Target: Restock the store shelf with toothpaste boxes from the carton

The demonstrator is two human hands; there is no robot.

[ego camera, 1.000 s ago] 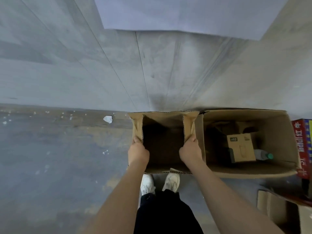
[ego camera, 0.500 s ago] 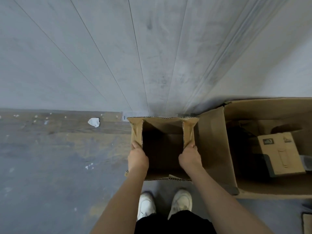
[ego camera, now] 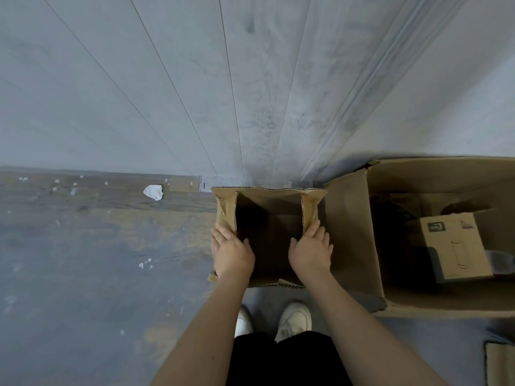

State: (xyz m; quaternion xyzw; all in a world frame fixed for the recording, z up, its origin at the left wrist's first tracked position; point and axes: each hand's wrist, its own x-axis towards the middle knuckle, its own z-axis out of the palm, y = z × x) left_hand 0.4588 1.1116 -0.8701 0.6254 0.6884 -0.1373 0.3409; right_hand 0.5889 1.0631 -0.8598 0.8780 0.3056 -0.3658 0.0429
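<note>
Head view: both hands on one small open carton (ego camera: 267,240) standing on the floor, directly ahead of and below the person. Left hand (ego camera: 232,253) lies on the carton's left side flap, fingers fairly straight and pointing away from the body, thumb hooked over the inner edge toward the cavity. Right hand (ego camera: 311,252) mirrors it on the right flap, fingers spread and flat, thumb on the inner side. Neither hand has anything else in it; they press or steady the flaps, not a full wrap.

Carton opening sits between the two hands, both equally near. Its long axis runs away from the person toward the wall (ego camera: 250,93). Inside is dark; no toothpaste boxes can be made out, cannot tell if it is empty.

Just right of the right hand, touching the small carton, a bigger open carton (ego camera: 351,232) holds a brown printed box (ego camera: 457,246). No shelf in view.

Judgement: any reach for stock goes down between the hands, or rightward past the right hand, which is nearer the big carton.
</note>
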